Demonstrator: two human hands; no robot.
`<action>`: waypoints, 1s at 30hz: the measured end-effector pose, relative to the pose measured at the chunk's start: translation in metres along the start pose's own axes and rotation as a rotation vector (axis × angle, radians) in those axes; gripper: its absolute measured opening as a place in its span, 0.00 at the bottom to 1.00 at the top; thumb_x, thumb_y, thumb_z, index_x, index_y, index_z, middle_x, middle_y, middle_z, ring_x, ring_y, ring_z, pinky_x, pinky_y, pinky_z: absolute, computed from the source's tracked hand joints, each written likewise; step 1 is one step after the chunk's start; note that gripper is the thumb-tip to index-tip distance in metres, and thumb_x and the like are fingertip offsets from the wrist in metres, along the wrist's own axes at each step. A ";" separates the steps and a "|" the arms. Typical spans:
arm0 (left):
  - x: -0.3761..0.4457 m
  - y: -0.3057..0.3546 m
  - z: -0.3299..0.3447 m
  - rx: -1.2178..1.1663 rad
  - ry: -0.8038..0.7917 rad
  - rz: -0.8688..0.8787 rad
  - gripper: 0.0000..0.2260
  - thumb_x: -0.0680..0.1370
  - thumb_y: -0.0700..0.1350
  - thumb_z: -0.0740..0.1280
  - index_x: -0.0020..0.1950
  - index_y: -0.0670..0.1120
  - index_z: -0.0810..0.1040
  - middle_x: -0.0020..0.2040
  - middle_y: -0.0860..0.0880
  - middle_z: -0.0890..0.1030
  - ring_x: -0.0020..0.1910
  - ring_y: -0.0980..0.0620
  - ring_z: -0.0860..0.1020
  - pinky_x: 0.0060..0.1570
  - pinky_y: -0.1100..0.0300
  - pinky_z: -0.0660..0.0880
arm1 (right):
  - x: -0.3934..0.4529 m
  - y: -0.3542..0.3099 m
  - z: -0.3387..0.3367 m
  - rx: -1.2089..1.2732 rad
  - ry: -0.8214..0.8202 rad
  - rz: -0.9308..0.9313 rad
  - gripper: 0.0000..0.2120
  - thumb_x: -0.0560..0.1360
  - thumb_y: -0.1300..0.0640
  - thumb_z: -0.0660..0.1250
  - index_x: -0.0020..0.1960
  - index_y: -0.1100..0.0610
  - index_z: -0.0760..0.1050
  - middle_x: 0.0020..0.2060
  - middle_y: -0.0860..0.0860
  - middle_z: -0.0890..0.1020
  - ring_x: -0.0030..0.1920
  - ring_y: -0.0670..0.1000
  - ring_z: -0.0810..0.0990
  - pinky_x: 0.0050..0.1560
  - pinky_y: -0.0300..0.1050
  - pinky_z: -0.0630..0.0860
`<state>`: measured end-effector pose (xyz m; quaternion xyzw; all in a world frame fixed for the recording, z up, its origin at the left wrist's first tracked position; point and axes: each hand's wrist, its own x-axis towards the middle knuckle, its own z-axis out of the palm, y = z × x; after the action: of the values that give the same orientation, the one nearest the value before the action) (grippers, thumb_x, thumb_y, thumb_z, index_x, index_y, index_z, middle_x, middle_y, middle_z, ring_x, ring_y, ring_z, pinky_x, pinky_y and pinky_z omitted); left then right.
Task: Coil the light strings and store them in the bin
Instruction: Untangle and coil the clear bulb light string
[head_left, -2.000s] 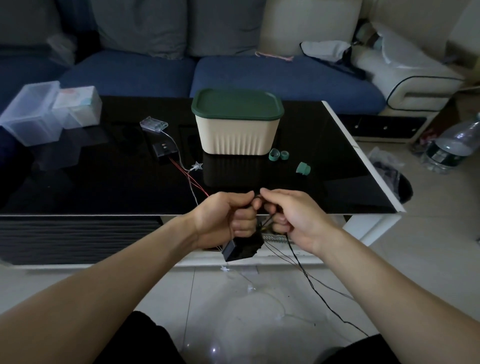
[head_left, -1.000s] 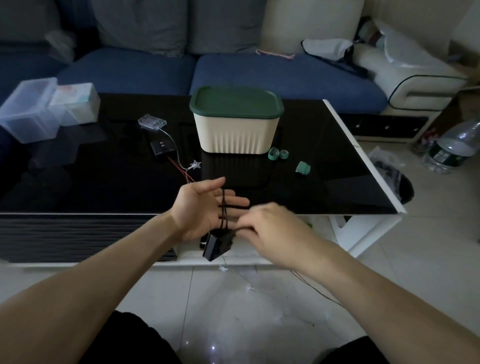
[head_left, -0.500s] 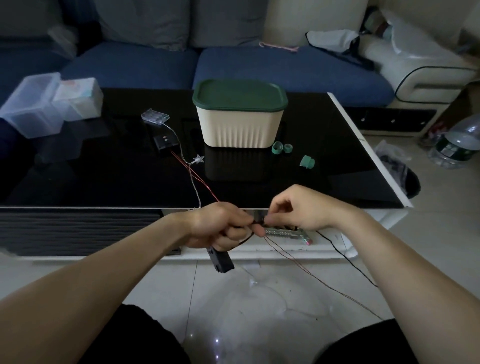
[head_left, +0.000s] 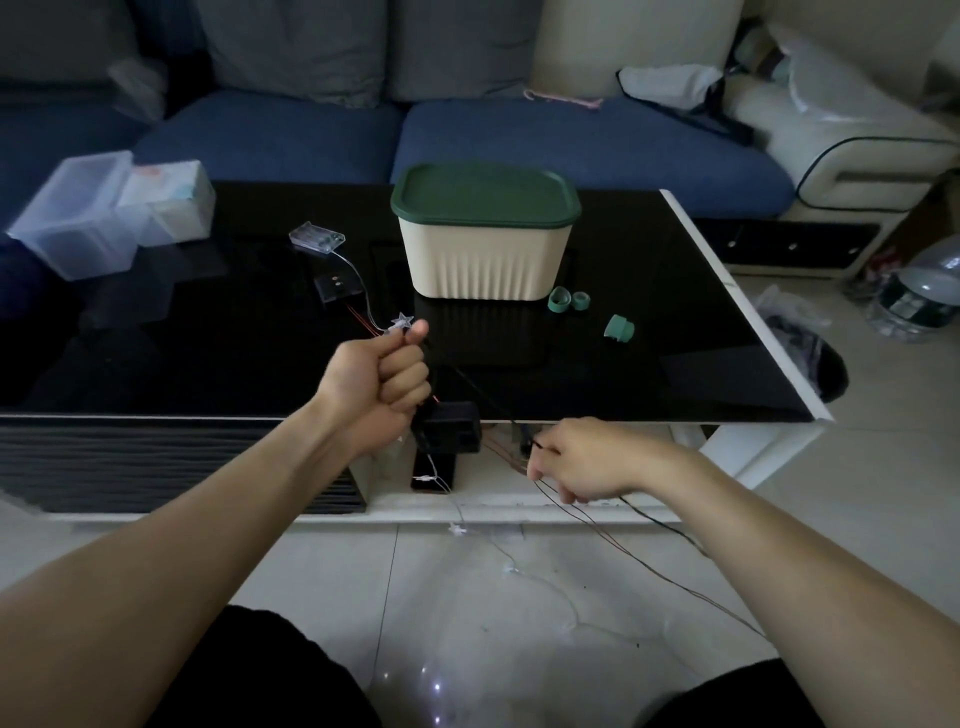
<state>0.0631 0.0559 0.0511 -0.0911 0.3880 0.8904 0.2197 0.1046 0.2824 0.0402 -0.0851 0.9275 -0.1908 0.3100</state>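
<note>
Judging from thin dark wire and a small black battery box (head_left: 451, 427) dangling below the left hand (head_left: 382, 379), handled as light, limp and tangle-prone, with fine leads that looked easy to kink or snap at the box; best gripped by the gathered loops in the fist, never hauled by a single strand, with the free run fed through pinched fingertips. Held the left hand as a closed fist at the front edge of the black glass table (head_left: 727, 332), thumb up, wrapped round the coiled turns of the light string (head_left: 613, 540). Kept the right hand (head_left: 582, 460) lower and just off the table edge, fingers curled and pinching the loose strands, which trailed down over the floor tiles. Lay a second string, with a clear battery case (head_left: 317, 238) and a star light (head_left: 401, 321), on the table and off its edge. Stood the cream bin (head_left: 483, 260) beyond, green lid on. Compared with half a second before, rose and moved away from the right, the left fist; dropped and drew apart, the right, where both had met at the table edge.
</note>
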 end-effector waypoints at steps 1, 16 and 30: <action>0.000 0.001 -0.001 -0.025 0.014 0.024 0.14 0.84 0.44 0.51 0.48 0.44 0.75 0.24 0.55 0.58 0.19 0.57 0.56 0.21 0.64 0.53 | -0.002 -0.003 0.002 -0.033 -0.045 0.000 0.11 0.83 0.59 0.56 0.55 0.54 0.78 0.40 0.51 0.82 0.37 0.51 0.80 0.39 0.45 0.76; -0.019 -0.033 0.024 0.569 -0.217 -0.288 0.27 0.78 0.60 0.57 0.55 0.35 0.72 0.50 0.40 0.82 0.44 0.44 0.82 0.47 0.52 0.80 | -0.044 -0.053 0.007 -0.034 0.150 -0.326 0.20 0.82 0.49 0.64 0.32 0.50 0.76 0.25 0.42 0.76 0.29 0.43 0.75 0.32 0.36 0.66; -0.007 -0.047 0.018 0.677 -0.390 -0.382 0.16 0.85 0.48 0.52 0.44 0.46 0.75 0.26 0.52 0.59 0.21 0.57 0.57 0.24 0.62 0.51 | -0.008 0.003 -0.012 0.436 0.370 -0.191 0.11 0.69 0.48 0.79 0.40 0.53 0.80 0.28 0.44 0.79 0.28 0.38 0.73 0.33 0.33 0.71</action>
<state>0.0912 0.0954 0.0355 0.0859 0.5856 0.6567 0.4673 0.1032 0.2906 0.0524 -0.0673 0.8932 -0.4260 0.1274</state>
